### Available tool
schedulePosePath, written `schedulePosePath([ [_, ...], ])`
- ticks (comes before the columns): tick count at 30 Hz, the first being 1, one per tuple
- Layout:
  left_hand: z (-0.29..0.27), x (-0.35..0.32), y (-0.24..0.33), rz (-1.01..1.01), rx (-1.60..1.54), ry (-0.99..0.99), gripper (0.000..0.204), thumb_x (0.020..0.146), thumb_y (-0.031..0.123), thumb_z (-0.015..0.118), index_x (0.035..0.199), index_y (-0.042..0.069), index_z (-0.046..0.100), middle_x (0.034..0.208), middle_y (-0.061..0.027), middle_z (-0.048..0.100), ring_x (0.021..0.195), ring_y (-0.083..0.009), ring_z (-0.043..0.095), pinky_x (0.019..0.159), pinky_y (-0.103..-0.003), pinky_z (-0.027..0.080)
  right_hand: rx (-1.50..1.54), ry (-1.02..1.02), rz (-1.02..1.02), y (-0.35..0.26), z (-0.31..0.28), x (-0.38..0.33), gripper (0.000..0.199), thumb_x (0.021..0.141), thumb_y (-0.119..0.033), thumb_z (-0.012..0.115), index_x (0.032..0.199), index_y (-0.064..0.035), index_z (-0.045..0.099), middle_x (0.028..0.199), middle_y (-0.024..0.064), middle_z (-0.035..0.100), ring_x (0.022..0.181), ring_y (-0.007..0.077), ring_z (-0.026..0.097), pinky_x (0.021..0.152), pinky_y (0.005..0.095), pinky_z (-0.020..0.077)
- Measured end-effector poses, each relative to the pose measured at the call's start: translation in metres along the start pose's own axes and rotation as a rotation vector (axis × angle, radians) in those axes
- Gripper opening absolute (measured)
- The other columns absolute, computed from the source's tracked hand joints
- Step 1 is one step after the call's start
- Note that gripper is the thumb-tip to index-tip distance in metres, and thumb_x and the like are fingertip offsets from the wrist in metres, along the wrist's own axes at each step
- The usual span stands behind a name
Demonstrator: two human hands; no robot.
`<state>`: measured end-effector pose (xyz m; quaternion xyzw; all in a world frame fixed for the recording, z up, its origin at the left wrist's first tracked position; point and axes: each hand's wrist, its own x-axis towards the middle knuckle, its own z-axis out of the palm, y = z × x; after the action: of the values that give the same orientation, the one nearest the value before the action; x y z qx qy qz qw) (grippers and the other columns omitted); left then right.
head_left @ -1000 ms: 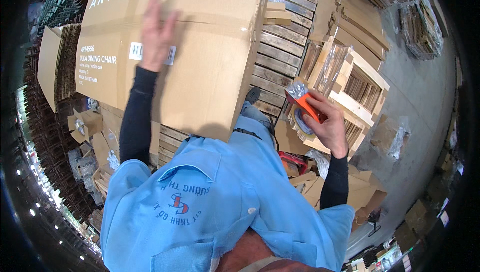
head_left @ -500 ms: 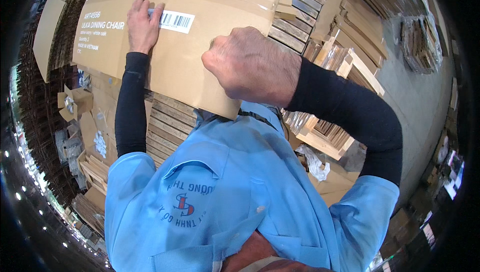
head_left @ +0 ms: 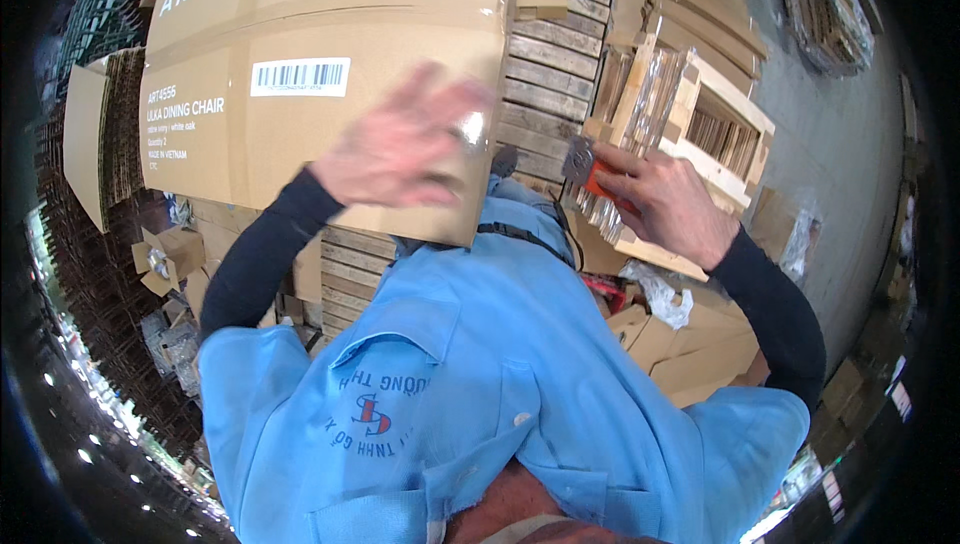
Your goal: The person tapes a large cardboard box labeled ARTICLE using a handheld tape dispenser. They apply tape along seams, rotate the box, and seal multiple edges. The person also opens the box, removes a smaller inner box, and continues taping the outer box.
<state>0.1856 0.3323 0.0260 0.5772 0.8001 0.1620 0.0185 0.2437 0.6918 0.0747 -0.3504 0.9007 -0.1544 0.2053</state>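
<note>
Carton (head_left: 390,44) over slatted platform (head_left: 555,64), short of its right edge. Left hand (head_left: 400,144) now off label (head_left: 300,77): spread, blurred, near-right corner, contact unclear. Right hand (head_left: 665,199), swung back, grips orange tape dispenser (head_left: 597,180).

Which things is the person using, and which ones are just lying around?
In use:
- big cardboard box, under the blurred left hand
- orange tool, probably a tape dispenser, in the right hand

Lying around:
- small open box
- crumpled plastic
- flat cardboard

Matt cardboard carton (head_left: 265,149), smooth paper label (head_left: 300,77); wooden slats (head_left: 556,64); matt cloth shirt (head_left: 480,344)
</note>
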Motion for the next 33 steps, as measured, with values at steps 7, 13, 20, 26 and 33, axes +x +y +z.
schedulePosePath([
  [7,0.003,0.111,0.025,0.211,0.118,-0.934,0.074,0.090,0.071,0.047,0.099,0.001,0.070,0.112,-0.0203,0.067,0.110,-0.0327,0.062,0.111,-0.047,0.036,-0.046,-0.038,-0.046,-0.006,0.058,0.077,0.011,0.076,-0.010,0.066,0.085,-0.0046,0.070,0.108,0.0118,0.067,0.079,0.0327,0.069,0.065,0.0427,0.0564],
  [13,0.030,0.139,0.016,0.137,-0.065,-1.507,0.086,0.086,0.082,0.047,0.118,0.006,0.074,0.117,-0.0196,0.071,0.117,-0.0353,0.063,0.106,-0.041,0.043,-0.180,0.179,-0.072,0.001,0.110,0.099,0.006,0.076,-0.013,0.067,0.075,-0.0085,0.071,0.076,0.0109,0.070,0.077,0.0297,0.071,0.067,0.0419,0.0565],
  [20,0.072,0.169,-0.005,0.267,-0.140,-1.639,0.098,0.089,0.086,0.034,0.129,0.003,0.066,0.130,-0.0241,0.064,0.126,-0.0377,0.057,0.107,-0.051,0.041,0.282,0.163,0.899,0.038,0.239,0.013,0.025,0.078,-0.027,0.076,0.095,-0.0089,0.076,0.101,0.0172,0.072,0.096,0.0353,0.069,0.081,0.0460,0.0561],
  [26,0.077,0.144,0.009,0.551,0.038,-1.490,0.095,0.088,0.085,0.035,0.134,0.007,0.062,0.136,-0.0243,0.060,0.130,-0.0386,0.054,0.113,-0.054,0.035,0.910,1.021,1.165,-0.076,0.206,-0.046,0.044,0.082,-0.008,0.077,0.124,0.0034,0.068,0.135,0.0206,0.063,0.130,0.0248,0.058,0.110,0.0340,0.0427],
  [33,0.082,0.119,0.063,0.584,-0.248,-1.714,0.099,0.091,0.082,0.037,0.141,-0.002,0.053,0.142,-0.0259,0.055,0.131,-0.0377,0.053,0.110,-0.044,0.041,0.748,1.222,1.339,-0.168,0.180,-0.041,0.048,0.083,-0.004,0.075,0.128,0.0074,0.064,0.141,0.0207,0.059,0.133,0.0257,0.054,0.111,0.0347,0.0420],
])
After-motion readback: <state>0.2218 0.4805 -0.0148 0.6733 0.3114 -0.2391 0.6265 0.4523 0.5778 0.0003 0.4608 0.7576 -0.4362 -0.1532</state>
